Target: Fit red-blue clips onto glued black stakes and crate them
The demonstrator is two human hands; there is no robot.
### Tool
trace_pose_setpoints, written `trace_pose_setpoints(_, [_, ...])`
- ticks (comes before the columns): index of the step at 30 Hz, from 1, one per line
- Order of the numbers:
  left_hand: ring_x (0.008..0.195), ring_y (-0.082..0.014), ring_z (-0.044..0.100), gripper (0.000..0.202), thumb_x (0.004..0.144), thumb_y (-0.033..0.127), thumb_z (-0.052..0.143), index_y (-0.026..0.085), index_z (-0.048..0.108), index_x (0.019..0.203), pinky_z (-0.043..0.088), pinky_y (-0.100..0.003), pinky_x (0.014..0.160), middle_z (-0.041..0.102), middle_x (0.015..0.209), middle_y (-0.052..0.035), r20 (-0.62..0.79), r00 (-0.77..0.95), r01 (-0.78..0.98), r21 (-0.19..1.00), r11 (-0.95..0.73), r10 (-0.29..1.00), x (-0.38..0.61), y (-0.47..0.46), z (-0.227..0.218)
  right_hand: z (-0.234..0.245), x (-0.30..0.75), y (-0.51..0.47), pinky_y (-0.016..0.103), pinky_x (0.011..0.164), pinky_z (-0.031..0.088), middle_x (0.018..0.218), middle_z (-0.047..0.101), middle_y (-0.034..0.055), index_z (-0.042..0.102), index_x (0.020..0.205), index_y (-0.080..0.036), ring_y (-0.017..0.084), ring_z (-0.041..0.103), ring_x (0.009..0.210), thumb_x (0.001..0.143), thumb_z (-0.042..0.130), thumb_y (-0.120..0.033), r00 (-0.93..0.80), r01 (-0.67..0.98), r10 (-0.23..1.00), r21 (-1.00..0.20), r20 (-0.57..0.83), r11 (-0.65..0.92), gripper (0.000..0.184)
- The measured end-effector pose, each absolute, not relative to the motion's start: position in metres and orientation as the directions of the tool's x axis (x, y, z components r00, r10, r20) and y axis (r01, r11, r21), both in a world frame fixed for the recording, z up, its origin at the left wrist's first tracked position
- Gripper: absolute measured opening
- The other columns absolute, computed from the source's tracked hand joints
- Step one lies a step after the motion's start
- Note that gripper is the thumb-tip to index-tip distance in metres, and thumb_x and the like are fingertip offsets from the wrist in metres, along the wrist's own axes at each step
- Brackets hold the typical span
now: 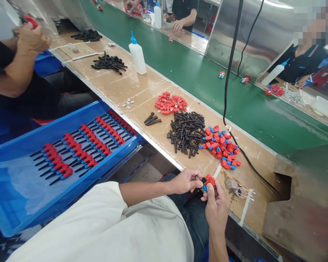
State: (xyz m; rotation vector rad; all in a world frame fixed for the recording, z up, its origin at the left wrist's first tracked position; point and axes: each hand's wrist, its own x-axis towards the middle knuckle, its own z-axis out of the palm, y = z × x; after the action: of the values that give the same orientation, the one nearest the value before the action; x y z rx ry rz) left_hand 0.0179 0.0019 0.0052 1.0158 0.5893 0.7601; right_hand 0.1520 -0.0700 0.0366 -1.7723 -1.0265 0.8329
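Holding a red-and-blue cap (209, 181), the right hand (216, 207) is curled round it at the surface (142, 91) edge. The left hand (185, 181) pinches its other end. At nine o'clock, the tray (13, 203) carries rows of joined pieces (79, 149). At twelve o'clock, pins (186, 134) and caps (221, 147) lie heaped, so much seems left.

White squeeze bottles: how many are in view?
3 squeeze bottles: one upright on the near bench by black parts, one upright beyond the green belt, one tilted at right. More may be hidden.
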Motion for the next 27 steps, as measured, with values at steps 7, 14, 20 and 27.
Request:
trace_pose_setpoints(7, [0.044,-0.0058,0.042,0.056,0.071,0.068,0.074,0.015,0.057,0.077,0.032,-0.021,0.044,0.050,0.059,0.0048,-0.088,0.628,-0.232,0.927,0.294,0.773,0.016,-0.001,0.001,0.026,0.146,-0.076,0.028,0.051,0.056,0.101,0.069,0.0131,0.066,0.124,-0.012,0.013,0.059,0.058,0.088,0.057,-0.067,0.441,0.348,0.897,-0.915,-0.033,-0.205,0.067])
trace_pose_setpoints(14, [0.051,-0.0067,0.043,0.059,0.070,0.070,0.073,0.013,0.059,0.080,0.032,-0.020,0.049,0.052,0.061,0.0039,-0.068,0.671,-0.212,0.937,0.278,0.738,0.007,0.010,0.007,0.031,0.148,-0.071,0.028,0.049,0.056,0.082,0.069,0.0074,0.065,0.125,-0.014,0.014,0.058,0.053,0.089,0.060,-0.062,0.394,0.287,0.916,-0.939,-0.067,-0.192,0.061])
trace_pose_setpoints(20, [0.048,-0.0063,0.042,0.063,0.062,0.068,0.080,0.012,0.070,0.087,0.024,-0.021,0.045,0.060,0.060,0.0017,-0.177,0.890,-0.019,0.907,0.421,0.420,-0.009,0.049,0.027,0.062,0.184,-0.064,0.033,0.071,0.061,0.109,0.068,0.0086,0.055,0.135,-0.024,0.018,0.068,0.078,0.087,0.071,-0.049,-0.036,0.469,0.999,-0.883,0.003,0.020,0.057])
trace_pose_setpoints(27, [0.066,-0.0118,0.057,0.046,0.074,0.058,0.077,0.013,0.075,0.081,0.043,-0.022,0.065,0.068,0.070,-0.0008,-0.122,0.964,0.080,0.980,0.182,0.235,-0.013,0.067,0.045,0.093,0.188,-0.062,0.029,0.069,0.057,0.099,0.064,0.0057,0.057,0.123,-0.024,0.017,0.065,0.076,0.097,0.060,-0.033,-0.390,0.697,0.919,-0.632,0.063,0.340,0.028])
